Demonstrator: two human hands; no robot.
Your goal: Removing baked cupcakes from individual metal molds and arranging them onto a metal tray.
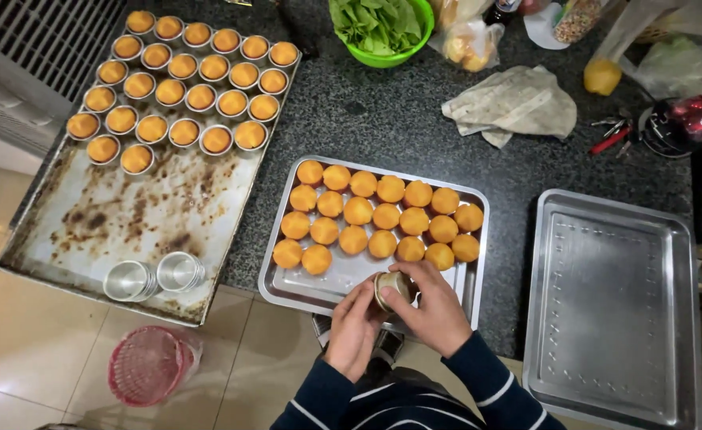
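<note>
Shiny metal cup (392, 288); stained baking tray (128, 223); speckled stone counter (399, 119).

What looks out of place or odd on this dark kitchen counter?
The large stained baking tray juts past the counter edge over the floor, with two empty metal cups lying tipped on their sides near its overhanging end. Nothing looks spilled.

On the bench (415, 127), the middle tray (287, 291) carries rows of unmoulded cakes (379, 215). Left of it, a baking sheet (104, 223) holds cakes in moulds (184, 84) at its far end and two stacks of emptied moulds (154, 277) near. An empty tray (610, 310) lies right.
</note>
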